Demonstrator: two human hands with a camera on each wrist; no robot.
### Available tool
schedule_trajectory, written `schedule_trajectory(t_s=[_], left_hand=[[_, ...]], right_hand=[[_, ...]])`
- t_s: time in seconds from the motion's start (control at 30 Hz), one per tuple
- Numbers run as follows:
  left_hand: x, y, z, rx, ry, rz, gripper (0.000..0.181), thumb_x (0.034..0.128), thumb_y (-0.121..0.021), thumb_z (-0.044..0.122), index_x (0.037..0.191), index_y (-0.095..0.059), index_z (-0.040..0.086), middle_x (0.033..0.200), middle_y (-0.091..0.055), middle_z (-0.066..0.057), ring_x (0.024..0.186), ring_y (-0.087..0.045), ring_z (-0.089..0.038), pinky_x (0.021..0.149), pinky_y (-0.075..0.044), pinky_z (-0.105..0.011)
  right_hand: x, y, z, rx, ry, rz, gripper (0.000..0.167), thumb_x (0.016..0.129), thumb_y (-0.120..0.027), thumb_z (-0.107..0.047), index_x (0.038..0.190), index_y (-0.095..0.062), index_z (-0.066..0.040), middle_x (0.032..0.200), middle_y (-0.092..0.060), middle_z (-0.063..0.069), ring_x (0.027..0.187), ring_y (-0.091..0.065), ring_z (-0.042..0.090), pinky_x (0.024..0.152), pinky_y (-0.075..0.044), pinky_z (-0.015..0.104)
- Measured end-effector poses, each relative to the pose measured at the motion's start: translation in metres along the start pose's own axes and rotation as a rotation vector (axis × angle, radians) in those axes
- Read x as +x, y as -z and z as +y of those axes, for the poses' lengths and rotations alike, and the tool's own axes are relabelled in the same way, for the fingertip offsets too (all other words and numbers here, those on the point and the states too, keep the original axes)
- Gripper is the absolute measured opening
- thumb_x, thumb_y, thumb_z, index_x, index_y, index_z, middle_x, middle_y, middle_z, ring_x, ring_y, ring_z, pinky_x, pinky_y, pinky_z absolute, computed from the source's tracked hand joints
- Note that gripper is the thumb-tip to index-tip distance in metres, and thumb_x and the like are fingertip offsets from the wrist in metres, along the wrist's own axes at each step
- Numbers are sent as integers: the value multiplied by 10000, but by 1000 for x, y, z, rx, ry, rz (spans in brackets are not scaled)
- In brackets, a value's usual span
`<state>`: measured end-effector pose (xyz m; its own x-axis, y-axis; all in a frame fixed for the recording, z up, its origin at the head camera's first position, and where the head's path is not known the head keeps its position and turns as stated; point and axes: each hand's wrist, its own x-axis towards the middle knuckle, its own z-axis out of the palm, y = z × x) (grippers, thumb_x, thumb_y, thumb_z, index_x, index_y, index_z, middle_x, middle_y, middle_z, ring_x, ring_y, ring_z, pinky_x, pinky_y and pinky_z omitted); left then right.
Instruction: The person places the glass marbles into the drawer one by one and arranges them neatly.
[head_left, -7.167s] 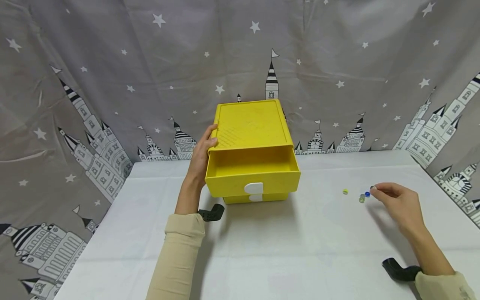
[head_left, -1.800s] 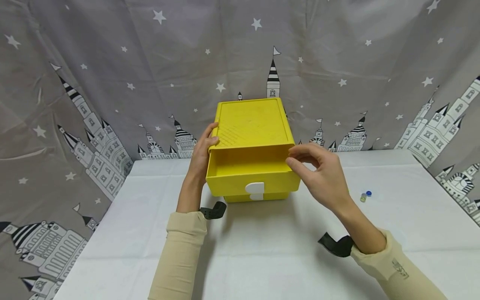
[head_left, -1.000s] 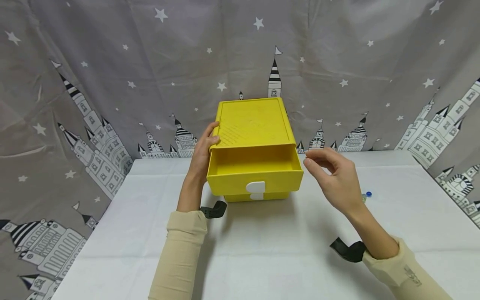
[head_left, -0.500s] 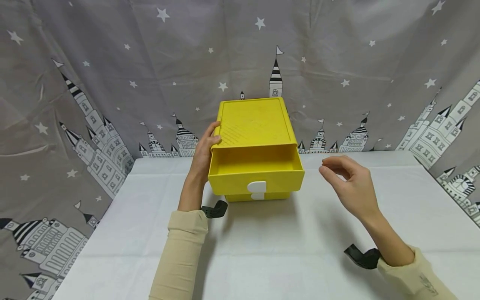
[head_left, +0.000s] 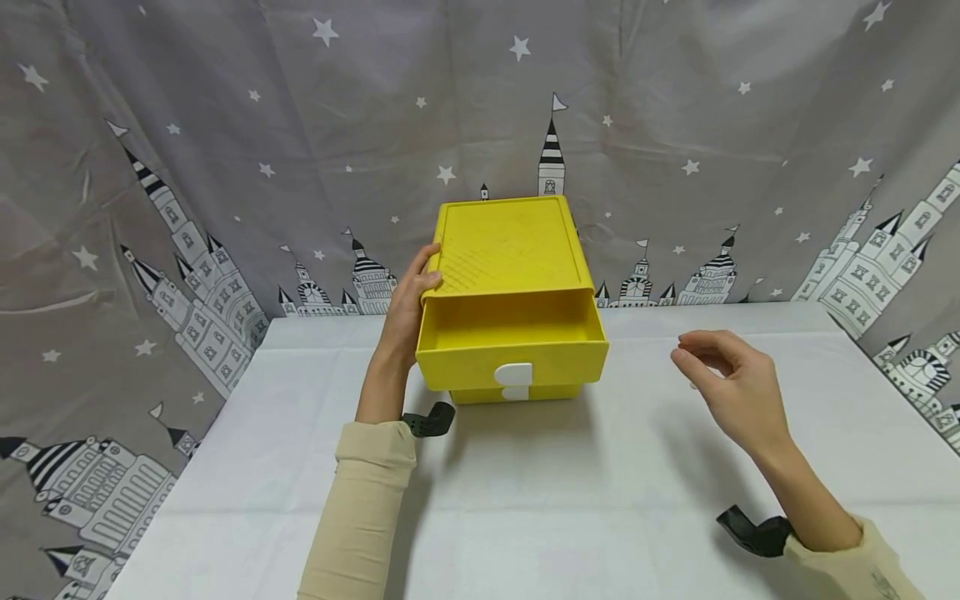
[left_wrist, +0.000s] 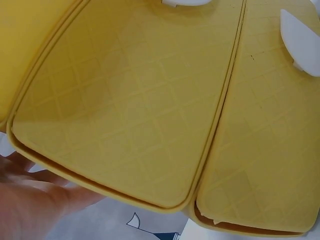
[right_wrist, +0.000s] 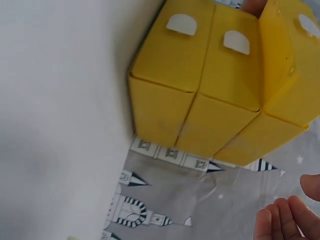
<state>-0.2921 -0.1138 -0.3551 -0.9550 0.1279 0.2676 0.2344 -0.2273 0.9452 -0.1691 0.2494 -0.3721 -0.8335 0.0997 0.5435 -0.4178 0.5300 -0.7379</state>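
Observation:
A yellow chest of drawers (head_left: 513, 246) stands on the white table, its top drawer (head_left: 512, 362) pulled out. No thing shows in the visible part of that drawer. My left hand (head_left: 405, 312) rests against the chest's left side, thumb and a fingertip at the top edge. In the left wrist view, part of the left hand (left_wrist: 35, 205) lies along the side wall. My right hand (head_left: 738, 387) is above the table, right of the chest, fingers loosely bent. Seen from the right wrist, thumb and fingers (right_wrist: 287, 220) are apart, with nothing between them.
Lower drawers with white handles (right_wrist: 181, 24) are closed. A small pale thing (head_left: 693, 386) shows just below the right thumb, mostly hidden. Behind the table (head_left: 525, 508) hangs a grey curtain (head_left: 300, 125) with stars and castles.
My right hand pinched a small thing among several at right, then came to the open drawer's right end. It has since moved back right, hiding the small things there. My left hand stays.

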Motion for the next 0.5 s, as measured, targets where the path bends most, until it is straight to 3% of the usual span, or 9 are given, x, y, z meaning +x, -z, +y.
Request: schedule_trajectory(t_s=[0.5], left_hand=[[-1,-1,1,-6,11,0,575,927,-449,233,1496,-383,184,1419,-410,-62,1131,-484,-200,993,-391,-333]], right_hand=[[-10,16,34,-104,-73,24,181,890,-701,-75,1030,-698,41,867,-633,-186,814,-579,-71,737,-422,93]])
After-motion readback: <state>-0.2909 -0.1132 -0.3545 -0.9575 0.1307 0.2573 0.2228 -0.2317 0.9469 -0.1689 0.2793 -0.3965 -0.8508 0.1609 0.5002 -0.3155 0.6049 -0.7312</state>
